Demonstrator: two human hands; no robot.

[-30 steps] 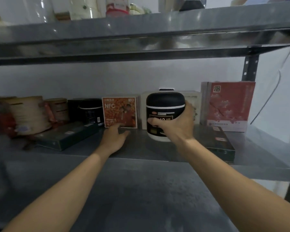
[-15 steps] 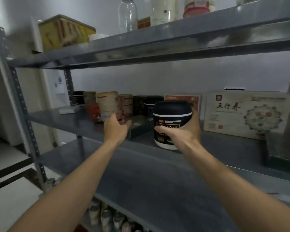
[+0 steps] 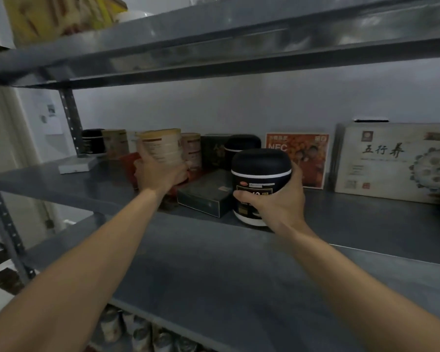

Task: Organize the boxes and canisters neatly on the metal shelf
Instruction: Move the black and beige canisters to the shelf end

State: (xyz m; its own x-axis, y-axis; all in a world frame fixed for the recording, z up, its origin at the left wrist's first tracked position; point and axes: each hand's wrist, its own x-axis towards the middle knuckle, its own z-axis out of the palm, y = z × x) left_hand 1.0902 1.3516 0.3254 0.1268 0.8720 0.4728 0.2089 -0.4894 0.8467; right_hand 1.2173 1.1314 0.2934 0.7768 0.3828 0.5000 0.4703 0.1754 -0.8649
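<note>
On the middle metal shelf point(image 3: 366, 224) my right hand point(image 3: 277, 204) grips a black canister with a white band point(image 3: 261, 179), its base at the shelf's front edge. My left hand point(image 3: 158, 174) wraps round a beige canister point(image 3: 163, 146) further left. Behind them stand more beige canisters point(image 3: 192, 148), a second black canister point(image 3: 243, 144), a dark box point(image 3: 212, 148), an orange NFC box point(image 3: 305, 153) and a wide pale box with printed characters point(image 3: 391, 163). A flat dark green box point(image 3: 205, 194) lies between my hands.
A small white flat box point(image 3: 74, 165) lies at the shelf's left end by the perforated upright point(image 3: 71, 118). The upper shelf point(image 3: 214, 41) carries a yellow box point(image 3: 48, 13). A lower shelf point(image 3: 214, 288) juts out under my arms, with cans point(image 3: 137, 331) beneath it.
The view has swung left along the shelf. My left hand went from hovering open to gripping the beige canister. My right hand has kept hold of the black canister.
</note>
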